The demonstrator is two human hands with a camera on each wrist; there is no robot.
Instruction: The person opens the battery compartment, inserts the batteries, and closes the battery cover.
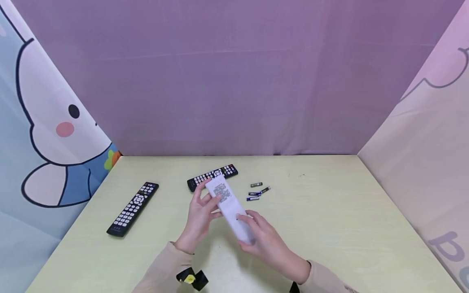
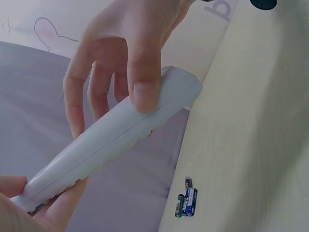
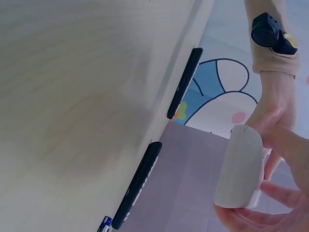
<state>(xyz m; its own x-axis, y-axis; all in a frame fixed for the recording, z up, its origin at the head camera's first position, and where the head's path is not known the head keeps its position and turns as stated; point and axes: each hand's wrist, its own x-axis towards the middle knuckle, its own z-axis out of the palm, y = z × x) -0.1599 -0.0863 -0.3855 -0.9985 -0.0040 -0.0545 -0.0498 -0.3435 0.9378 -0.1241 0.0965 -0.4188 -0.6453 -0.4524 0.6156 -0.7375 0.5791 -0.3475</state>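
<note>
Both hands hold a white remote control (image 1: pixel 231 211) in the air above the table, its back with a printed label facing up. My left hand (image 1: pixel 198 217) grips the far end, the thumb lying on the back. At the near end my right hand (image 1: pixel 269 240) holds it, fingertips on the back face and thumb at the near edge. In the left wrist view the remote's keys show along its underside. The right wrist view catches the rounded white end of the remote (image 3: pixel 239 169) between the right hand's fingers.
One black remote (image 1: pixel 133 209) lies on the table (image 1: pixel 329 228) at left. A second black remote (image 1: pixel 227 171) lies behind the left hand, partly covered by the white one. Several small batteries (image 1: pixel 253 198) lie to its right. A purple curtain (image 1: pixel 234 81) stands behind the table.
</note>
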